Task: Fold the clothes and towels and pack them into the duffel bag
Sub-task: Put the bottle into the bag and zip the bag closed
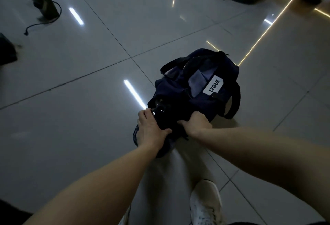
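- The left hand [151, 128] lies at the near end of the duffel bag [178, 89], about 6 o'clock of the bag. Its fingers are curled down over a bunch of dark cloth [166, 119], with the thumb stretched toward 3 o'clock along it.
- The right hand [196, 123] is just beside it at 3 o'clock, knuckles up. Its fingers are curled tight into the same dark cloth, and the thumb points back at the left hand.
- I cannot tell whether that cloth is a garment or the bag's own end panel; it is matte, black and crumpled.
- A small shiny metal ring [159, 108] glints right at the left fingertips.
- The duffel bag sits on the floor [89, 82] a little right of centre. It is soft navy fabric, slumped and creased, with its long axis running from 7 to 1 o'clock.
- Its top gapes open, showing paler blue fabric [196, 82] inside.
- A white rectangular label [213, 86] reads LVQUE in black letters.
- Black webbing straps [234, 99] loop flat round the bag's 3 o'clock side.
- The floor is large glossy grey tiles with thin dark joints, mirroring strip lights.
- At 6 o'clock there is a pale trouser leg [169, 180] and a white, scuffed shoe [205, 205].
- At 10 o'clock, well apart, stands a dark boxy device [44, 3] with a trailing cord.
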Action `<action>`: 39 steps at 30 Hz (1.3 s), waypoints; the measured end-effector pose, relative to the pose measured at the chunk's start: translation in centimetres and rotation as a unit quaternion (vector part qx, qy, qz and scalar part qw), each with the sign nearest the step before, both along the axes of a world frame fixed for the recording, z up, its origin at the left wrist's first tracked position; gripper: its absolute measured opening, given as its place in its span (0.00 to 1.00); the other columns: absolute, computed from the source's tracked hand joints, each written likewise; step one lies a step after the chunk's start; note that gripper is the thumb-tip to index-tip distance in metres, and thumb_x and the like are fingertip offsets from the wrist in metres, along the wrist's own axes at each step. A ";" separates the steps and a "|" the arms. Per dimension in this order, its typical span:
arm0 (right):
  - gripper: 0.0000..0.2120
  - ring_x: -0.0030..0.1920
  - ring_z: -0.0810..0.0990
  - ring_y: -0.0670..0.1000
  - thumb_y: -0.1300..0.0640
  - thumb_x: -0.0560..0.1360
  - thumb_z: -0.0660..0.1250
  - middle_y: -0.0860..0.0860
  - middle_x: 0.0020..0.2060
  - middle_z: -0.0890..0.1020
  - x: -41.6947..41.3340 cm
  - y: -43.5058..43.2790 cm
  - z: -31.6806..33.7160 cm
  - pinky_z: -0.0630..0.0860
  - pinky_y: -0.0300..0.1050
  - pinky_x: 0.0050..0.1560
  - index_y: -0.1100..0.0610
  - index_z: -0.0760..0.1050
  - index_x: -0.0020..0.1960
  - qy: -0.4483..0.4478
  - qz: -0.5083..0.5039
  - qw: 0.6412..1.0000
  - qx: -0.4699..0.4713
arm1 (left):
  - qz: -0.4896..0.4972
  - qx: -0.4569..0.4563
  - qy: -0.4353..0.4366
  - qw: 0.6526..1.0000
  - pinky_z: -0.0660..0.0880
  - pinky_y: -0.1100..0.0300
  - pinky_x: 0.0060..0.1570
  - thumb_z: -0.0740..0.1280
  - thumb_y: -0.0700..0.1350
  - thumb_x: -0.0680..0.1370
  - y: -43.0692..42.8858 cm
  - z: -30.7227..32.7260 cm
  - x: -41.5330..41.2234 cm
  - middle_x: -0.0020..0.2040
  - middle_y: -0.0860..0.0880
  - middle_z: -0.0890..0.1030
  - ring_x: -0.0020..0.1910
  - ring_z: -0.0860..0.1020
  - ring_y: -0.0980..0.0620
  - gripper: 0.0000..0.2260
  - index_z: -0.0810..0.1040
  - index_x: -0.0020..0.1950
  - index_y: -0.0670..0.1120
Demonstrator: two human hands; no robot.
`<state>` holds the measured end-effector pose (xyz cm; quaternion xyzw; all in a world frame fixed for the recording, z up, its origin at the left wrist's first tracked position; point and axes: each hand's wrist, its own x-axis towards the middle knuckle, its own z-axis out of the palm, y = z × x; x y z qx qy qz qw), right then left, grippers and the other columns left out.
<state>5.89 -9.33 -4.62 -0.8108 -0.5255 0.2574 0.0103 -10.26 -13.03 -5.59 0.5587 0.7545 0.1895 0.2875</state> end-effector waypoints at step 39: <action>0.10 0.40 0.78 0.53 0.49 0.78 0.66 0.49 0.38 0.78 2.3 -0.2 0.4 0.72 0.45 0.41 0.55 0.74 0.45 0.046 0.124 0.991 0.033 | -0.031 0.029 -0.188 0.981 0.74 0.50 0.64 0.81 0.57 0.62 2.8 -2.4 1.3 0.65 0.55 0.76 0.65 0.73 0.52 0.42 0.67 0.73 0.54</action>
